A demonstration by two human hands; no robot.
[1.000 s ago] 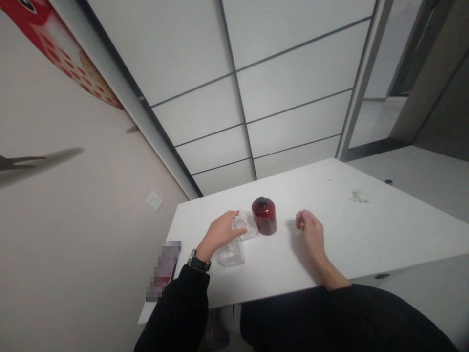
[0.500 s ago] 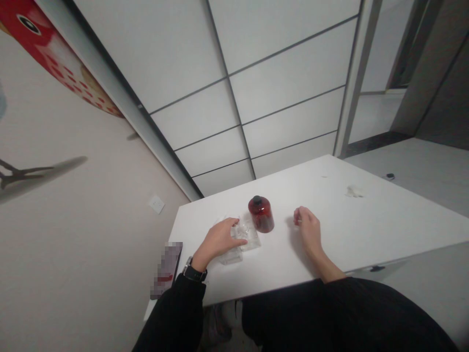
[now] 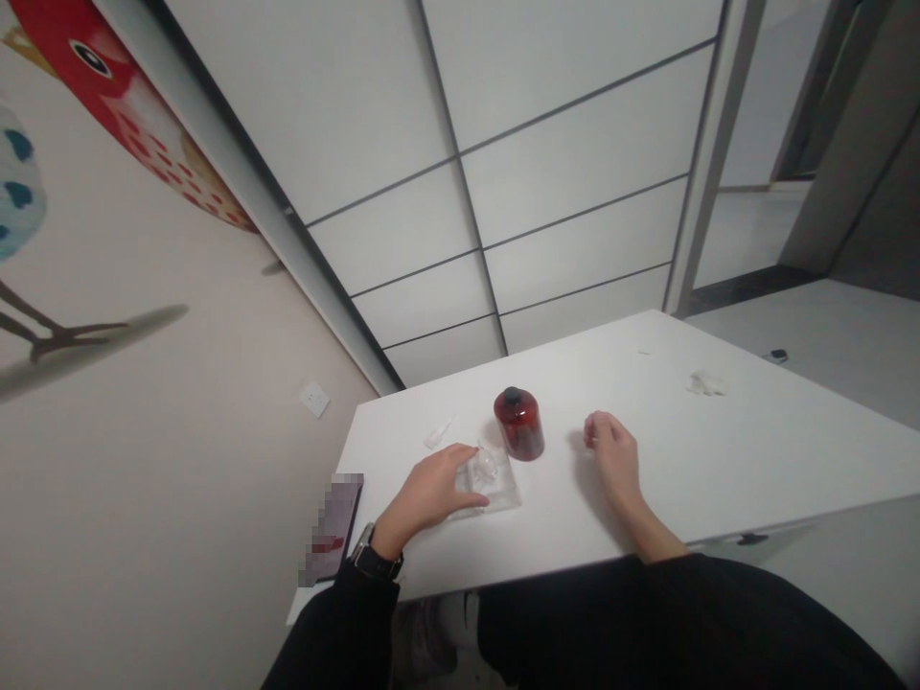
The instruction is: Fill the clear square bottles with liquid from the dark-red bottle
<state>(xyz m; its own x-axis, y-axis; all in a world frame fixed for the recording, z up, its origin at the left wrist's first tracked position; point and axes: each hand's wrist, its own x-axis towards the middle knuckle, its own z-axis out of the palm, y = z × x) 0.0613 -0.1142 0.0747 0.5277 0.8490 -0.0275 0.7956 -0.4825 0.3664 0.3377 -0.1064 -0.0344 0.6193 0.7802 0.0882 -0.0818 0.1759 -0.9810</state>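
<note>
While left hand [image 3: 433, 489] is curving half-open around clear plastic [image 3: 503, 491], grip unclear, light pressure seems best; right hand [image 3: 616, 460] is making a loose fist, contents unclear.

White table [image 3: 733, 450] beneath upright dark-red bottle [image 3: 521, 427]

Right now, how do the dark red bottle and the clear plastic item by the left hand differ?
The dark red bottle is strongly coloured with a black top, while the clear plastic item is colourless.
The bottle is rounded and upright; the plastic item is lower and flatter, with squarish edges.
The left hand curves around part of the plastic item, but no hand touches the bottle.
Both are near the front of the sliding doors.
</note>
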